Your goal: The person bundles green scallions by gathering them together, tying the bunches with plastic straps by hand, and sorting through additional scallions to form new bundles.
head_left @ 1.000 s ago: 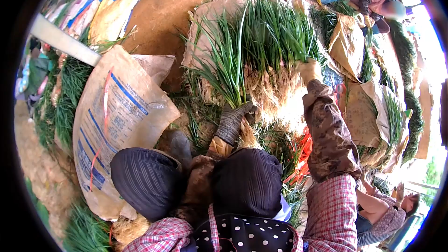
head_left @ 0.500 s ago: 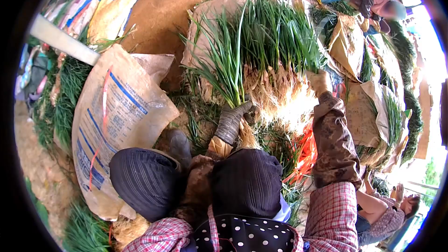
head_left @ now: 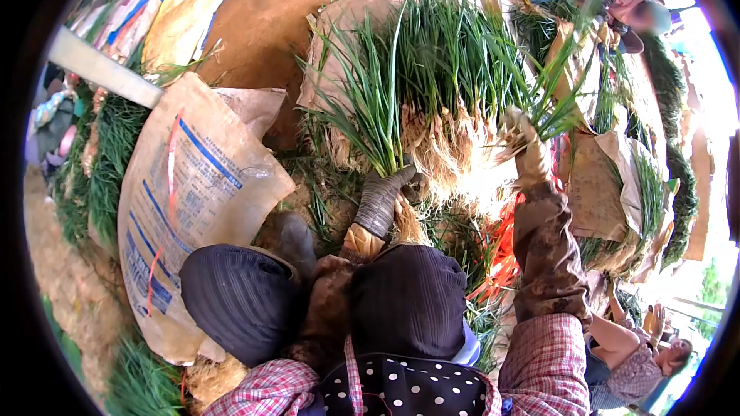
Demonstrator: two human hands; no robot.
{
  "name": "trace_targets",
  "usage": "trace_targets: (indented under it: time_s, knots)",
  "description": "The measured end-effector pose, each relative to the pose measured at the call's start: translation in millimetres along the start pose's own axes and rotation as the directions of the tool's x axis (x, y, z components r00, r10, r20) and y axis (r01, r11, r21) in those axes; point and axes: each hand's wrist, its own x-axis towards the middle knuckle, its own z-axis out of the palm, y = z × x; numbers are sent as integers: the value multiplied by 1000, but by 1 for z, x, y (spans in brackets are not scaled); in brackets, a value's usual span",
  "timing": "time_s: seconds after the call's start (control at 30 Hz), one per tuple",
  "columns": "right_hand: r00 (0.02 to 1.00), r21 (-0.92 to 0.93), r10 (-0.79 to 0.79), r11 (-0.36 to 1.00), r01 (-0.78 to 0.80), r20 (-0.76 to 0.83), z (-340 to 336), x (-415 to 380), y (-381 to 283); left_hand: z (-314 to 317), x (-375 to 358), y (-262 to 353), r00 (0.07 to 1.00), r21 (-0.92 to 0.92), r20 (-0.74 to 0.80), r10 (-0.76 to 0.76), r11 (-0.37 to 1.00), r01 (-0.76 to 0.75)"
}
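Observation:
My left hand (head_left: 385,196), in a dark worn glove, is closed around a bunch of green seedlings (head_left: 378,115) with long flat leaves. Their leaves point up and away from me, and pale stringy roots (head_left: 408,225) hang below the fist by my knee. Off to the right, my right hand (head_left: 530,150), in a dirty pale glove, grips a few more seedlings (head_left: 561,85). Those leaves slant up to the right, and roots stick out on the left. Between and beyond the hands lies a thick row of seedlings (head_left: 455,54) with tangled roots toward me.
A printed sack (head_left: 193,208) lies left of my knees, with a pale bar (head_left: 104,69) beyond it. Orange-red strips (head_left: 501,258) lie under my right forearm. More sacks (head_left: 590,185) and greens stand right. Two people are nearby: one far right (head_left: 617,4), one lower right (head_left: 632,354).
My right hand has pulled back slightly from the row's right end, now holding a few seedlings whose leaves swing to the right. My left hand keeps its bunch almost still.

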Motion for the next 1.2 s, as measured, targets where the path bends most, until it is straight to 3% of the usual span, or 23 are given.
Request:
trace_targets:
  time_s: [0.03, 0.1, 0.13, 0.2, 0.23, 0.27, 0.33, 0.37, 0.47, 0.53, 0.57, 0.6, 0.63, 0.67, 0.7, 0.8, 0.87, 0.93, 1.03, 1.07, 1.1, 1.13, 1.2]
  knots:
    - [996, -30, 3, 1000, -1, 89, -6, -6, 16, 7, -10, 11, 1000, -18, -7, 19, 1000, -19]
    - [974, 119, 150, 978, -171, 172, -12, -29, 41, 8, -17, 17, 999, -24, 25, 39, 999, -38]
    - [930, 416, 341, 832, -367, 137, -3, -43, 42, 8, -18, 17, 997, -37, 31, 70, 997, -68]
    - [893, 243, 388, 866, -437, 226, -3, -71, 32, 10, -19, 17, 990, -62, 48, 130, 990, -127]
    - [871, 308, 452, 815, -491, 194, -9, -76, 47, 11, -19, 19, 994, -79, 51, 95, 993, -91]
    - [860, 225, 467, 833, -506, 206, -24, -86, 54, 12, -21, 20, 995, -127, 45, 93, 988, -87]
    - [877, 290, 417, 832, -474, 237, -26, -116, 51, 7, -14, 15, 997, -147, 51, 59, 988, -51]
    - [819, 267, 553, 774, -574, 155, -31, -129, 52, 5, -12, 13, 998, -147, 40, 48, 988, -42]
    - [766, 60, 623, 768, -638, 161, -41, -175, 28, 5, -11, 13, 1000, -165, -3, 31, 986, -31]
    - [795, -425, 576, 779, -461, 192, -74, -229, 47, 5, -13, 15, 1000, -175, -6, 24, 984, -25]
    - [710, -237, 684, 727, -645, 165, -95, -269, 66, 4, -14, 17, 1000, -179, 8, 24, 984, -22]
    - [710, -400, 680, 712, -577, 184, -140, -329, 131, 3, -16, 18, 1000, -184, 20, 21, 983, -17]
    - [789, -775, 560, 606, -180, 254, -124, -356, 83, 2, -16, 19, 999, -180, 25, 24, 984, -19]
    - [645, -988, 760, 146, -54, 77, -122, -391, 61, 1, -17, 19, 999, -176, 29, 26, 984, -21]
    - [511, -970, 837, 89, 226, 196, -140, -443, 74, 0, -18, 20, 999, -173, 31, 30, 985, -24]
    - [228, -965, 971, 15, 263, 78, -148, -524, 67, -3, -17, 19, 998, -184, 36, 43, 982, -36]
    - [176, -970, 984, -23, 244, 21, -142, -535, 64, -1, -17, 18, 998, -184, 36, 59, 982, -52]
    - [240, -973, 971, -76, 218, -22, -124, -513, 57, 3, -18, 16, 997, -170, 31, 76, 983, -69]
    - [610, -977, 792, -146, 158, -20, -90, -417, 57, 10, -21, 16, 997, -154, 46, 56, 987, -49]
    - [687, -968, 725, -144, 208, 40, -76, -359, 67, 12, -23, 16, 996, -159, 79, 49, 987, -36]
    - [637, -936, 758, -105, 335, 143, -64, -292, 86, 10, -18, 10, 993, -122, 82, 82, 990, -72]
    - [906, -954, 297, 102, 283, 301, -43, -235, 84, 8, -14, 5, 990, -84, 83, 114, 991, -107]
    - [975, -891, -159, 403, 210, 158, 10, -136, 43, 13, -23, 11, 991, -157, 93, 94, 985, -79]
